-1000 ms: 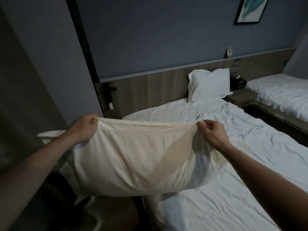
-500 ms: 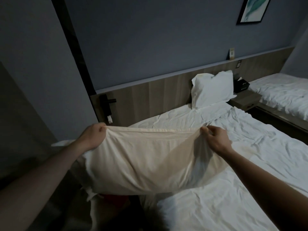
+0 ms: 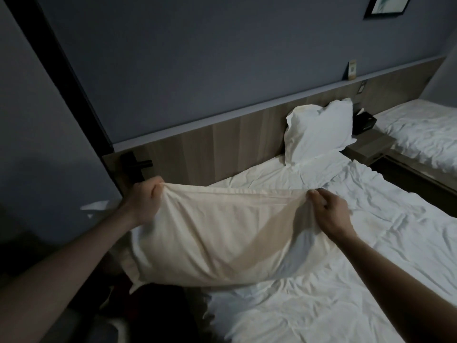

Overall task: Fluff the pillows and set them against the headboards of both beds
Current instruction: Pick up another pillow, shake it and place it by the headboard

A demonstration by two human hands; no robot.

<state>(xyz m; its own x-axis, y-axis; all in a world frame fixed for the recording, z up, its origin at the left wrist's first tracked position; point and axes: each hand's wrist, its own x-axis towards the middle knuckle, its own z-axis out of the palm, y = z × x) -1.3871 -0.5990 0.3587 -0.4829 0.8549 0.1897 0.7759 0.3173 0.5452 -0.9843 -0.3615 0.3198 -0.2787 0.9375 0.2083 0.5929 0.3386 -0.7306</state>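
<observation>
We hold a cream pillow [image 3: 217,233] up by its top edge, over the left side of the near bed [image 3: 346,256], where its lower part hangs past the mattress edge toward the dark floor. Our left hand [image 3: 143,204] is curled into a fist round the pillow's upper left corner, the fabric bunched inside the fingers. Our right hand [image 3: 329,214] pinches the upper right corner, the fingers bent down over the cloth. The top hem is drawn nearly taut between the two hands and sags a little in the middle. A white pillow [image 3: 319,131] already stands upright against the wooden headboard [image 3: 222,149] at the far right corner of the near bed, its lower edge resting on the rumpled white sheet. Just beside it a small nightstand [image 3: 368,144] carries a dark tissue box [image 3: 363,122]. Beyond the nightstand lies the second bed [image 3: 420,134], also in white sheets, with no pillow on the part we can see. A framed picture [image 3: 385,6] hangs on the grey wall above.
</observation>
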